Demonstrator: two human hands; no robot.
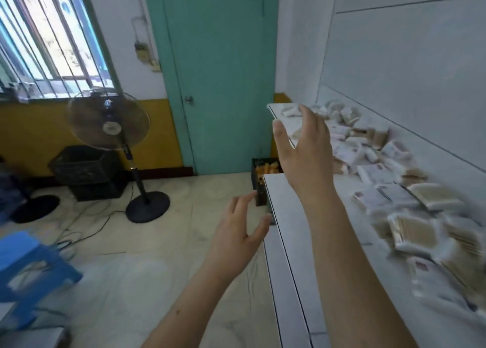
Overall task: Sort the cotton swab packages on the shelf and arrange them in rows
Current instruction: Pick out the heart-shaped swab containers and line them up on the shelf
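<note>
— What is nearest to you?

— Your two forearms are reaching forward. Your left hand (240,232) is hovering over the floor just beside the white shelf (294,242), its fingers (242,203) spread and gripping nothing.

— And the other?

— Your right hand (305,150) is hanging above the shelf, fingers loosely spread, holding nothing.

— Where are the packages?

— The cotton swab packages (381,179) are lying in a loose, blurred heap along the shelf by the wall, to the right of your right hand.
</note>
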